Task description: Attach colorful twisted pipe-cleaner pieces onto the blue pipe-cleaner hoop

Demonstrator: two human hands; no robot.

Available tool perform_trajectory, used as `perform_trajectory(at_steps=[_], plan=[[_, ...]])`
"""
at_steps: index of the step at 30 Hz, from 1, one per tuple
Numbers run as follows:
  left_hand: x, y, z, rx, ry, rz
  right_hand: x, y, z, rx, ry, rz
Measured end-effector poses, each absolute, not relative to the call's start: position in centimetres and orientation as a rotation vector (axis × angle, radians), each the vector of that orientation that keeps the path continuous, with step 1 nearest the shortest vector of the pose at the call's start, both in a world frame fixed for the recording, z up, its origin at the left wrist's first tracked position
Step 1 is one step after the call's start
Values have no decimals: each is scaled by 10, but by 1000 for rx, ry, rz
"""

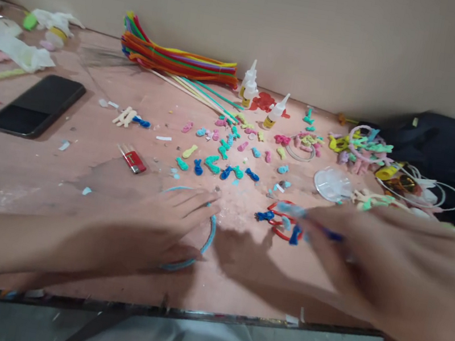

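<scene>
My left hand lies over a light-blue ring on the table, its fingers stretched out and the thumb apart near the ring's lower edge. The hand hides the ring's left part. My right hand is blurred and closed, with a small light-blue piece at its fingertips. Just below and left of those fingertips are red loops with a dark-blue knotted piece and other small blue pieces. Beyond both hands lie several small knotted pieces in green, blue, yellow and pink.
At the back are a bundle of colourful pipe cleaners and small glue bottles. A phone and a red lighter lie left. On the right are a clear dish, decorated rings and dark cloth.
</scene>
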State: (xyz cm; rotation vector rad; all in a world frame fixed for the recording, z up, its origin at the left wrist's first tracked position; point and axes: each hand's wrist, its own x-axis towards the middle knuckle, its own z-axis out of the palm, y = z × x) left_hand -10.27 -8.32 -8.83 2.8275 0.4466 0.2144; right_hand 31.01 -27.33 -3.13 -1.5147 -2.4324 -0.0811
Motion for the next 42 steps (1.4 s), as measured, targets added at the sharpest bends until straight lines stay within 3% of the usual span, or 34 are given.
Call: perform_trajectory(at_steps=[4, 11, 16, 21, 25, 28, 34, 42], plan=[[-103, -81, -120, 2886, 395, 210, 166, -163, -37, -1081, -2708, -629], [-88, -71, -90, 2926, 139, 342, 156, -169, -108, -799, -2613, -687], [-90, -73, -101, 2972, 140, 354, 153, -164, -102, -929, -2692, -319], [-92, -65, -98, 2929, 88, 312, 183, -153, -62, -1159, -2745, 91], [-93, -59, -89, 2938, 120, 273, 247, -104, -36, -2007, -2434, 77], [-94, -58, -86, 2964, 126, 289, 295, -60, -45, -2237, -2239, 34], [-93, -61, -84, 3075, 190, 291, 335, -19, -75, -2244, -2117, 302], [-95, -59, -75, 3141, 171, 428, 347, -13, -50, -2068, -1728, 559]])
